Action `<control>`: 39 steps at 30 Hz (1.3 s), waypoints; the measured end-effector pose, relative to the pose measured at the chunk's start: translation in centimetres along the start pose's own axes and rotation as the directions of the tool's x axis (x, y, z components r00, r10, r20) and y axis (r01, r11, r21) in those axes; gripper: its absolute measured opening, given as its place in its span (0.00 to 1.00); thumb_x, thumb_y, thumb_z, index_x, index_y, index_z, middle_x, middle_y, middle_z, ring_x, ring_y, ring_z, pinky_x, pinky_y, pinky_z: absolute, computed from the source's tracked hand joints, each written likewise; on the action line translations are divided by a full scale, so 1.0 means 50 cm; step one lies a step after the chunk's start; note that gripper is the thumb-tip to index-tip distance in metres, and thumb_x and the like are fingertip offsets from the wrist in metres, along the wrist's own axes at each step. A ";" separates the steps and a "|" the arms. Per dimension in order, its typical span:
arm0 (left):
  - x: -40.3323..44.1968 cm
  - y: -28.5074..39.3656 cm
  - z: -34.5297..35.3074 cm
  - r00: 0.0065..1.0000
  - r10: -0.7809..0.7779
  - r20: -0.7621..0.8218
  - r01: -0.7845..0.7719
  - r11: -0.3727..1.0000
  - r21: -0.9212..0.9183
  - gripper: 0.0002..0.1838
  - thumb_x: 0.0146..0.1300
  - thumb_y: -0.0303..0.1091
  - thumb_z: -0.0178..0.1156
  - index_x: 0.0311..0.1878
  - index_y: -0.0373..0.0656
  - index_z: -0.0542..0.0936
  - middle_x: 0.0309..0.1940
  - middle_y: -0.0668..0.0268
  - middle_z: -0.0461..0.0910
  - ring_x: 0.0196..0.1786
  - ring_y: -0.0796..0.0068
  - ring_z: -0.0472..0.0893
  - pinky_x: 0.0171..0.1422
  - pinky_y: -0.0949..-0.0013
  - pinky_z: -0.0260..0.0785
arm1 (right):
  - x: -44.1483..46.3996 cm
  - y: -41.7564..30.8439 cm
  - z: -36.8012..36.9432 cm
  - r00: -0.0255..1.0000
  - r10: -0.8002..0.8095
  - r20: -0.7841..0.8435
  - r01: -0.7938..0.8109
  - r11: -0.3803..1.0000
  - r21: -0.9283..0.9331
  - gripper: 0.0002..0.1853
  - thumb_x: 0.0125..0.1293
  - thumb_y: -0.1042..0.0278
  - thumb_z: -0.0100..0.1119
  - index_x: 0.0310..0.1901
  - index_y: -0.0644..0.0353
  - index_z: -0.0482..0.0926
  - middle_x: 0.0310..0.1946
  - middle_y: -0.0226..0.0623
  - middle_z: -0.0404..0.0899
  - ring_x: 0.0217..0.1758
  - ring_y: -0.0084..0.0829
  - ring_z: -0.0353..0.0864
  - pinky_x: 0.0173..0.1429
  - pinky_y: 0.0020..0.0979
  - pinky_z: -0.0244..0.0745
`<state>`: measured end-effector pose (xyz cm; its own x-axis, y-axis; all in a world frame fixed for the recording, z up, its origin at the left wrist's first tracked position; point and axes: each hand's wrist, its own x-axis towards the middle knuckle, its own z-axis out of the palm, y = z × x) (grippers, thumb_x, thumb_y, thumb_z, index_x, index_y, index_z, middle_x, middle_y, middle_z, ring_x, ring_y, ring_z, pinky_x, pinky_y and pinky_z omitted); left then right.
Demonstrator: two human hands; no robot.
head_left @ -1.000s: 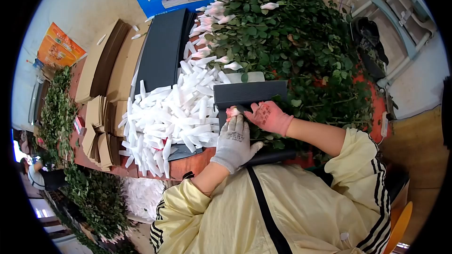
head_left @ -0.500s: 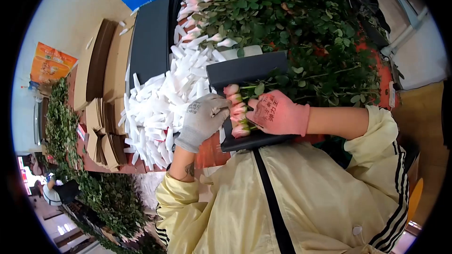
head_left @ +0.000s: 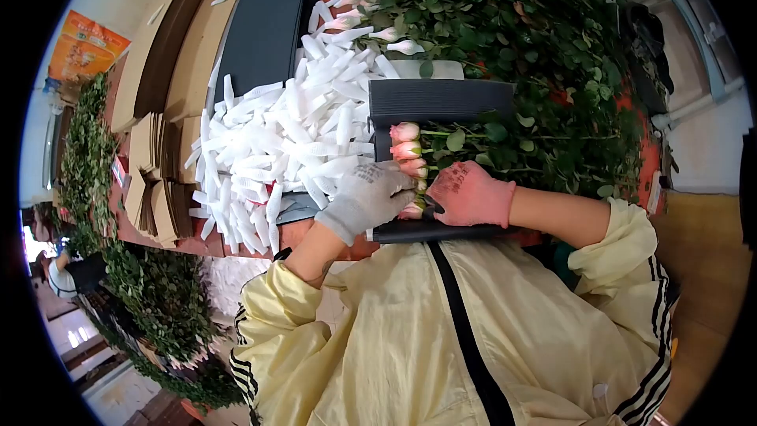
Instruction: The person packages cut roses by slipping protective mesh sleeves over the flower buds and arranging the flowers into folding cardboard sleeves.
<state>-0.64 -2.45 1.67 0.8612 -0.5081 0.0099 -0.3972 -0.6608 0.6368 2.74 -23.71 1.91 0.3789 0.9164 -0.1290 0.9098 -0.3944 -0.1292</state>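
Several pink roses [head_left: 405,150] lie in a column on a dark corrugated sheet [head_left: 441,101], their leafy stems pointing right. My left hand [head_left: 369,196], in a grey-white glove, touches the lower blooms with its fingers bent over them; what the fingertips hold is hidden. Close by on the right, my right hand [head_left: 470,194], in a pink glove, is closed at the stems just beside the blooms, and its grip is too hidden to make out. White foam sleeves [head_left: 300,134] are heaped left of the sheet.
Leafy rose stems [head_left: 505,24] cover the back right. Dark boards [head_left: 268,24] and brown cardboard pieces [head_left: 158,55] stand at the left of the red table [head_left: 213,244]. A metal-framed chair [head_left: 698,39] is at the right. Another person [head_left: 67,274] is at the far left.
Since a second ago, my hands have moved apart and the column of roses has come into view between them. Over the last half second, my left hand has closed in over the lower blooms.
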 end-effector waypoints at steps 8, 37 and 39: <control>-0.085 0.165 -0.016 0.984 -0.173 0.034 0.165 0.972 0.168 0.25 0.58 0.46 0.58 0.55 0.41 0.74 0.49 0.60 0.77 0.54 0.62 0.74 0.52 0.60 0.66 | -0.029 -0.002 -0.059 0.979 0.135 -0.154 -0.137 0.991 -0.004 0.12 0.53 0.52 0.55 0.32 0.50 0.73 0.27 0.32 0.74 0.34 0.33 0.74 0.35 0.35 0.66; -0.053 0.129 0.002 0.990 -0.113 0.086 0.102 0.986 0.129 0.32 0.60 0.56 0.54 0.56 0.37 0.74 0.61 0.53 0.70 0.65 0.59 0.67 0.67 0.59 0.59 | -0.008 0.030 -0.048 0.984 0.171 -0.046 -0.169 0.985 0.046 0.18 0.60 0.50 0.51 0.48 0.49 0.77 0.40 0.31 0.77 0.42 0.29 0.77 0.48 0.31 0.69; -0.055 0.121 0.007 0.992 -0.098 0.077 0.089 0.990 0.108 0.32 0.59 0.56 0.54 0.56 0.37 0.74 0.61 0.53 0.70 0.65 0.59 0.67 0.68 0.59 0.58 | -0.003 0.024 -0.057 0.962 0.272 -0.035 -0.273 0.961 -0.051 0.21 0.61 0.47 0.50 0.50 0.48 0.76 0.43 0.32 0.78 0.45 0.29 0.77 0.52 0.33 0.68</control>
<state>-5.53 -5.25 5.23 0.8689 -0.4822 -0.1118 -0.3507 -0.7592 0.5484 4.26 -24.12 4.56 0.6176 0.7766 -0.1246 0.7790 -0.6258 -0.0390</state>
